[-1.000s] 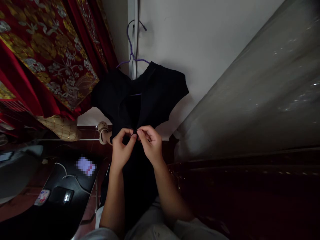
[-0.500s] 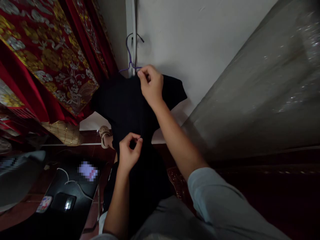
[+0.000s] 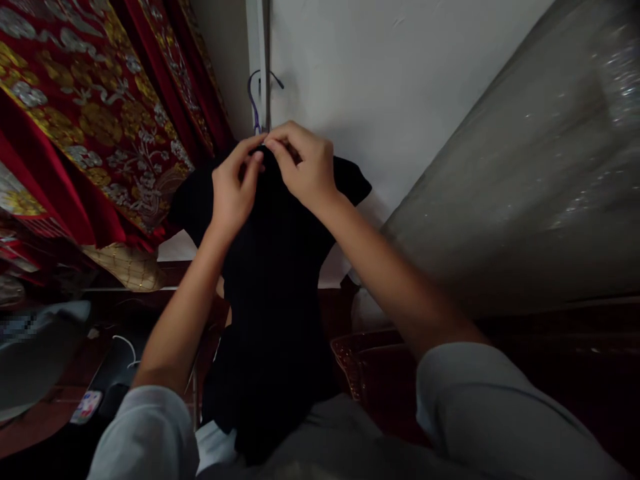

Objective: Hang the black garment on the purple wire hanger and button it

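Note:
A black short-sleeved garment (image 3: 280, 267) hangs on a purple hanger (image 3: 254, 100) hooked at a white wall trim. Both my hands are raised to its neckline. My left hand (image 3: 233, 190) pinches the dark fabric at the collar with thumb and fingers closed. My right hand (image 3: 305, 167) meets it from the right, fingers also pinched on the collar fabric just below the hanger hook. The fingertips of both hands touch at the top centre of the garment.
Red and gold patterned fabric (image 3: 90, 113) hangs at the left. A grey shiny sheet (image 3: 525, 187) slopes along the right. Below left, a dark surface holds a white cable (image 3: 125, 347) and a small card (image 3: 85, 407). A white wall (image 3: 380, 80) is behind.
My right hand rose first from the garment's waist to the collar, and my left hand has followed it up. The front opening of the garment now appears closed.

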Action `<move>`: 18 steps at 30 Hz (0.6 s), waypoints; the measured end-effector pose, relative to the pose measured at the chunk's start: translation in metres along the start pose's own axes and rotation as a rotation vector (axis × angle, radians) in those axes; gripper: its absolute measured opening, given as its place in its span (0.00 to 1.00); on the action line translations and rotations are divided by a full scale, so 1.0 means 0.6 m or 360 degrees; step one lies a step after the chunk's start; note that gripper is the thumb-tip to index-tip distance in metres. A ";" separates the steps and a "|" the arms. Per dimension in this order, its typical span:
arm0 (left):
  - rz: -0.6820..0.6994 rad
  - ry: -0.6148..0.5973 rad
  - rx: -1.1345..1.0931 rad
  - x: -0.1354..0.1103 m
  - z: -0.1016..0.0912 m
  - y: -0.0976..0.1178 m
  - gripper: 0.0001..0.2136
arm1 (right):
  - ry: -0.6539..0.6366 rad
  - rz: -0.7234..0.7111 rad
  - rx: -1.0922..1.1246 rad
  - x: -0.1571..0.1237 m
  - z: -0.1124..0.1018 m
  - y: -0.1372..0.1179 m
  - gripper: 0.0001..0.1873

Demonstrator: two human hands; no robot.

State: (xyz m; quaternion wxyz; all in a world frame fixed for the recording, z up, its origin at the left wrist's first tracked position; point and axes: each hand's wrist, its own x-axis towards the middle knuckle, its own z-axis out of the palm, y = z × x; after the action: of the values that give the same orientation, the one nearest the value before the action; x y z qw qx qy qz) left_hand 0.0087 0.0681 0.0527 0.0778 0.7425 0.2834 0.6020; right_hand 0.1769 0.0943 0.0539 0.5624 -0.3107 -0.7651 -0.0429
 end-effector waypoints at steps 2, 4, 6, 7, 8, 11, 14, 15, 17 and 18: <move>0.0028 -0.0078 0.0028 0.028 -0.001 -0.009 0.17 | 0.0009 -0.0044 -0.0027 -0.005 0.005 0.007 0.27; 0.0012 -0.0112 0.0038 0.038 -0.002 -0.010 0.18 | 0.0029 -0.0099 -0.0026 -0.010 0.014 0.018 0.27; -0.0011 -0.0135 0.0064 0.042 -0.005 -0.010 0.19 | 0.0017 -0.0139 -0.0019 -0.018 0.028 0.028 0.26; -0.0022 -0.0136 0.0096 0.047 -0.008 -0.013 0.20 | -0.0014 -0.0144 -0.0026 -0.024 0.035 0.031 0.25; -0.0037 -0.0122 0.0137 0.053 -0.015 -0.019 0.21 | -0.0066 -0.0143 -0.0043 -0.031 0.042 0.032 0.23; -0.0145 0.0011 0.0264 0.084 -0.053 -0.058 0.25 | -0.0376 -0.0180 -0.0118 -0.066 0.060 0.030 0.17; -0.0272 0.0234 0.0401 0.101 -0.121 -0.120 0.25 | -0.0687 -0.0283 -0.0125 -0.111 0.064 0.023 0.18; -0.0296 0.0288 0.0475 0.095 -0.144 -0.141 0.24 | -0.0726 -0.0301 -0.0108 -0.124 0.062 0.022 0.19; -0.0391 0.0220 0.0651 0.064 -0.184 -0.176 0.21 | -0.0730 -0.0320 -0.0067 -0.143 0.055 0.019 0.20; -0.0465 0.0096 0.0729 0.040 -0.198 -0.188 0.21 | -0.0727 -0.0335 -0.0045 -0.147 0.051 0.018 0.21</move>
State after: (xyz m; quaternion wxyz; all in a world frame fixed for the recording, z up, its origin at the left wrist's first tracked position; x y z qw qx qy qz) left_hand -0.1369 0.1472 0.0526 -0.0145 0.6737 0.5184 0.5264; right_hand 0.1722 0.0780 -0.0388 0.3629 -0.2388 -0.8998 -0.0405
